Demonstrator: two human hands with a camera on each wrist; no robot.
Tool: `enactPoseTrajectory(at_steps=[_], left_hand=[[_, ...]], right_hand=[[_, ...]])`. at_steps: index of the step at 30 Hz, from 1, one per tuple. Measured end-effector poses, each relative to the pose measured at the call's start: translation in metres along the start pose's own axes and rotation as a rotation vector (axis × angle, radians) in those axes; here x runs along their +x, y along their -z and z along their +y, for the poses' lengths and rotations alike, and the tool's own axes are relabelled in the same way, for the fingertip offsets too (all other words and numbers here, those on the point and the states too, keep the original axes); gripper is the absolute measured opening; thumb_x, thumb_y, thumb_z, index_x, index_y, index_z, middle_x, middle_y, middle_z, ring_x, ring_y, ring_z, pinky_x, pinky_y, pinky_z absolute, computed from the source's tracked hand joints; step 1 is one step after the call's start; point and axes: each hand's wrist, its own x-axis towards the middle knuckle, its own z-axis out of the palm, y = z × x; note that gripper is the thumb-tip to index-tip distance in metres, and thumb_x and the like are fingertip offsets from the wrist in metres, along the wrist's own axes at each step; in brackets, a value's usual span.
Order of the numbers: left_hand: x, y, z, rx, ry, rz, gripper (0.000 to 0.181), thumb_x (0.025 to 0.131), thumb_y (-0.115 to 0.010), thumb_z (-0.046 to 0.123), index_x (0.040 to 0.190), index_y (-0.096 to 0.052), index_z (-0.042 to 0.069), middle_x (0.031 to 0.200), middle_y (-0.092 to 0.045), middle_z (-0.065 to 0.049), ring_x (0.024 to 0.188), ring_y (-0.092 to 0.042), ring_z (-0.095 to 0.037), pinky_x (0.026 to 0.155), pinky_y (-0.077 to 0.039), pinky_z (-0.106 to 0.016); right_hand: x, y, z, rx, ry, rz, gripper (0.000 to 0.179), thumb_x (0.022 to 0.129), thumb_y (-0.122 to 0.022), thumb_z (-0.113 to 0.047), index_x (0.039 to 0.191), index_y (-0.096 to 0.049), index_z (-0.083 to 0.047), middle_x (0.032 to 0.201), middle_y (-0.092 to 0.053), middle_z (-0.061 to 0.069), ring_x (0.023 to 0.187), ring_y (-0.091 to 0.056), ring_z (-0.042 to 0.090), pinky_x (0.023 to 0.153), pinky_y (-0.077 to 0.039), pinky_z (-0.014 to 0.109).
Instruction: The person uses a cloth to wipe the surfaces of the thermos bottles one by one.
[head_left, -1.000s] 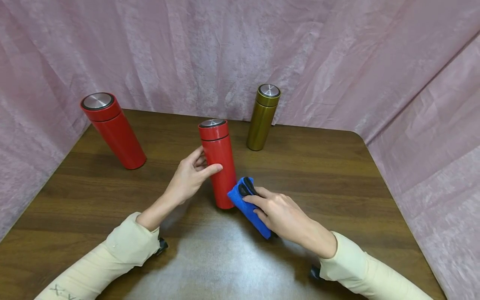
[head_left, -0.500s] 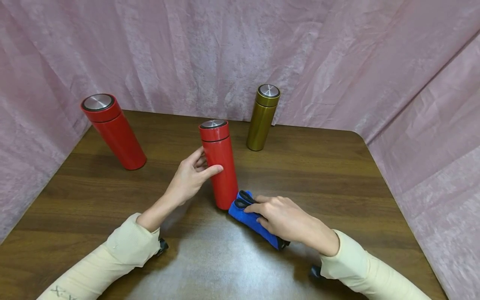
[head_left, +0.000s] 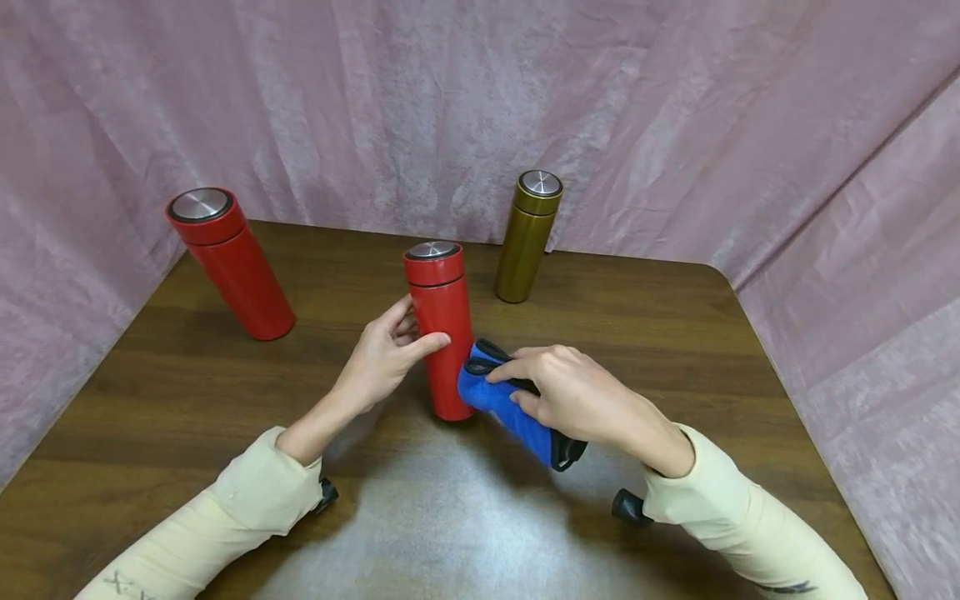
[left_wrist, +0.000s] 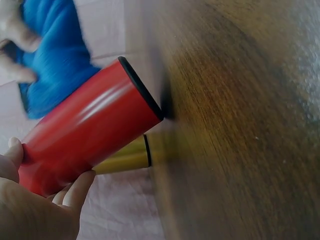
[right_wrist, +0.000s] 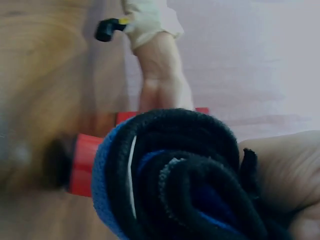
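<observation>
My left hand (head_left: 378, 354) grips the middle of a red thermos flask (head_left: 448, 379), thumb on its front and fingers round the far side. The flask has a steel-topped lid and leans slightly; in the left wrist view its black-edged base (left_wrist: 142, 90) is right by the tabletop. My right hand (head_left: 581, 396) pinches a folded blue cloth (head_left: 517, 417) with black edging, pressed against the flask's lower right side. From the right wrist, the cloth's rolled black edges (right_wrist: 175, 130) fill the lower middle and hide much of the flask.
A second red thermos flask (head_left: 240, 275) stands at the back left of the wooden table (head_left: 637, 325). Behind the held flask, a gold thermos flask (head_left: 525, 246) stands near the back edge. Pink curtains (head_left: 420, 108) hang behind and on both sides.
The right hand and cloth first went down toward the flask's base, then came back up along its side. The left hand and its flask have shifted very slightly to the right.
</observation>
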Motion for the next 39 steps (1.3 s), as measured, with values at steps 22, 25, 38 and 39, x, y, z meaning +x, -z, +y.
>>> enactPoseTrajectory(at_steps=[22, 25, 38, 39], left_hand=[[0.001, -0.003, -0.002, -0.026, -0.013, -0.008, 0.072, 0.094, -0.078, 0.01, 0.157, -0.043, 0.007, 0.136, -0.064, -0.02, 0.118, -0.068, -0.034, 0.1, -0.056, -0.043], [0.001, -0.003, -0.001, -0.022, -0.014, -0.008, 0.072, 0.094, -0.078, 0.01, 0.156, -0.044, 0.008, 0.136, -0.065, -0.02, 0.117, -0.068, -0.034, 0.1, -0.056, -0.043], [-0.002, -0.002, 0.0, 0.011, -0.037, -0.003, 0.069, 0.094, -0.078, 0.01, 0.155, -0.046, 0.007, 0.135, -0.065, -0.02, 0.118, -0.067, -0.034, 0.1, -0.056, -0.045], [-0.002, -0.002, -0.001, 0.002, -0.034, -0.001, 0.068, 0.094, -0.078, 0.01, 0.154, -0.047, 0.007, 0.135, -0.065, -0.02, 0.118, -0.067, -0.034, 0.1, -0.056, -0.044]], right_hand=[[0.017, 0.034, -0.011, 0.178, 0.101, 0.576, 0.036, 0.092, -0.077, -0.001, 0.127, -0.075, -0.01, 0.128, -0.069, 0.01, 0.107, -0.068, 0.022, 0.083, -0.062, 0.038], [0.02, 0.03, -0.012, 0.191, 0.181, 0.692, 0.037, 0.09, -0.078, 0.001, 0.126, -0.074, -0.006, 0.13, -0.068, 0.011, 0.11, -0.067, 0.023, 0.086, -0.062, 0.038], [0.03, -0.006, 0.0, 0.083, 0.229, 0.691, 0.037, 0.09, -0.079, 0.0, 0.125, -0.073, -0.006, 0.134, -0.064, 0.015, 0.108, -0.071, 0.029, 0.085, -0.062, 0.042], [0.029, -0.008, 0.0, 0.083, 0.22, 0.677, 0.037, 0.09, -0.079, -0.001, 0.125, -0.073, -0.007, 0.134, -0.064, 0.014, 0.108, -0.071, 0.029, 0.084, -0.063, 0.042]])
